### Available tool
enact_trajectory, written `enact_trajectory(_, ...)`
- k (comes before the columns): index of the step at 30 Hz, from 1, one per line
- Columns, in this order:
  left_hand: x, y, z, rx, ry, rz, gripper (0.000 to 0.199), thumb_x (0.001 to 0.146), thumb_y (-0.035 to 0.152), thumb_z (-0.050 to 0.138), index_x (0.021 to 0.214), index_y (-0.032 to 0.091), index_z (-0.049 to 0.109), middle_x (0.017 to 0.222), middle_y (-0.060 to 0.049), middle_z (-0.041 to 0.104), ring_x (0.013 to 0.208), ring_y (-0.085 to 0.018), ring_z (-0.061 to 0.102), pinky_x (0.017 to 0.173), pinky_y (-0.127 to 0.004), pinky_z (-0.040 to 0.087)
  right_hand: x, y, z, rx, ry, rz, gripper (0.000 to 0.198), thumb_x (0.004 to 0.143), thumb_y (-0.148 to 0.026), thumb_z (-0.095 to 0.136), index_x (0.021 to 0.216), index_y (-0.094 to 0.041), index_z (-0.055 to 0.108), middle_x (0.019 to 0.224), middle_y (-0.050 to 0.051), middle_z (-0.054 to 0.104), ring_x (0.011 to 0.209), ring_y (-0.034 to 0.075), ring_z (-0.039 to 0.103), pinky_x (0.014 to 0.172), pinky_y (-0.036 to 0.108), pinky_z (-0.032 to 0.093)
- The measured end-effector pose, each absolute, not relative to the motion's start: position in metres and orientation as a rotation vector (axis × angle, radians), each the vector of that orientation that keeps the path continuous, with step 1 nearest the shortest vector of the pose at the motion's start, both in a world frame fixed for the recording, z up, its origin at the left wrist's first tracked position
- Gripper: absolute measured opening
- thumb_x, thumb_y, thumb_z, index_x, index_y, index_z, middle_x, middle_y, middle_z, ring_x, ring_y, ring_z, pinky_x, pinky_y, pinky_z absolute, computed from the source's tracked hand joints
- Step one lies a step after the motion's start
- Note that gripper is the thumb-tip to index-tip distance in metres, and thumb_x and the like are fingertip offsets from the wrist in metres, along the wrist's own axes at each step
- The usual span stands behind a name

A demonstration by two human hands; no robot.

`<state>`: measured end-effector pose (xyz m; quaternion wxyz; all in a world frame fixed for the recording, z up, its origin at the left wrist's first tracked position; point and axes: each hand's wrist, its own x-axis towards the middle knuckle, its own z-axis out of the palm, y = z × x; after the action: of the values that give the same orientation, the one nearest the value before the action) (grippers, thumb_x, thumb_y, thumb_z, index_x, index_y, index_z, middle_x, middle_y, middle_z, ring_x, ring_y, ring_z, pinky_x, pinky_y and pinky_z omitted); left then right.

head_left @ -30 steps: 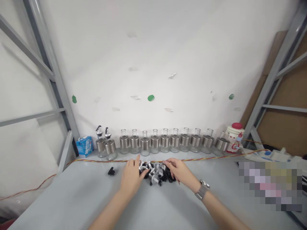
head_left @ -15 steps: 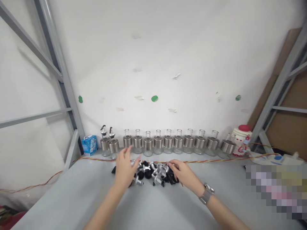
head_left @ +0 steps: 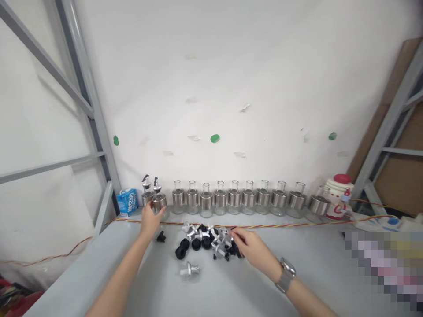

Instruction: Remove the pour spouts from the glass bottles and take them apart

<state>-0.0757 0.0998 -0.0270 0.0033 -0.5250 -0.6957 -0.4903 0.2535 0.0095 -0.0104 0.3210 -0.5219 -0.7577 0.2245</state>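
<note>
My left hand (head_left: 152,220) reaches to the bottle row, thumb and fingers on either side of the lower part of a glass bottle (head_left: 160,201) with a steel sleeve and a pourer spout on top. Just behind it stands a second bottle with a spout (head_left: 146,181). At the right end of the heap of parts, my right hand (head_left: 251,244) is closed with its fingertips pinched; what they hold is hidden. Silver pourer spouts (head_left: 220,251) and black caps (head_left: 196,244) make up that heap. One silver spout (head_left: 190,269) lies apart in front, and a small black part (head_left: 161,237) lies to the left.
Several open sleeved bottles (head_left: 234,196) line the back by the wall. A blue carton (head_left: 127,202) stands left, a white jar with red lid (head_left: 339,198) right. A twisted red-yellow wire (head_left: 264,226) crosses the table (head_left: 231,290) before the bottles.
My left hand has moved from above the heap to the left and back, onto a spouted bottle. A silver spout now lies in front of the heap. My right hand stays at the heap.
</note>
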Motion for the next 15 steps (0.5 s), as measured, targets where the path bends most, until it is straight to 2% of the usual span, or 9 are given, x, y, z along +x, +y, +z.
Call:
enact_trajectory(3, -0.073, 0.107, -0.027, -1.667, -2.194, -1.548, 0.053, 0.066, 0.041, 0.059, 0.106, 0.008, 0.046, 0.100, -0.013, 0.057, 0.094, -0.025, 0.054, 0.083, -0.036, 0.042, 0.251, 0.005, -0.007, -1.369, -2.045, 0.550, 0.029, 0.085, -0.032, 0.033, 0.071, -0.019, 0.054, 0.054, -0.001, 0.054, 0.049, 0.013, 0.048, 0.049, 0.021, 0.034)
enact_trajectory(7, -0.067, 0.108, -0.030, -1.600, -2.229, -1.568, 0.059, 0.062, 0.044, 0.062, 0.107, 0.009, 0.045, 0.101, -0.016, 0.055, 0.099, -0.029, 0.051, 0.087, -0.041, 0.038, 0.248, 0.001, -0.004, -1.365, -2.100, 0.525, 0.030, 0.086, -0.030, 0.031, 0.073, -0.019, 0.055, 0.054, -0.001, 0.054, 0.048, 0.012, 0.048, 0.050, 0.021, 0.034)
enact_trajectory(11, -0.062, 0.107, -0.031, -1.611, -2.251, -1.619, 0.055, 0.059, 0.045, 0.064, 0.100, 0.012, 0.048, 0.097, -0.013, 0.057, 0.098, -0.029, 0.052, 0.084, -0.042, 0.040, 0.248, 0.000, -0.003, -1.359, -2.119, 0.492, 0.030, 0.087, -0.029, 0.032, 0.075, -0.019, 0.058, 0.061, 0.001, 0.059, 0.053, 0.013, 0.051, 0.052, 0.022, 0.035)
enact_trajectory(15, -0.058, 0.107, -0.028, -1.600, -2.246, -1.742, 0.052, 0.058, 0.043, 0.065, 0.097, 0.014, 0.048, 0.093, -0.011, 0.059, 0.089, -0.026, 0.057, 0.078, -0.040, 0.044, 0.239, -0.014, 0.001, -1.224, -2.173, 0.535, 0.026, 0.086, -0.030, 0.036, 0.089, -0.021, 0.061, 0.075, 0.002, 0.063, 0.065, 0.014, 0.056, 0.061, 0.023, 0.040)
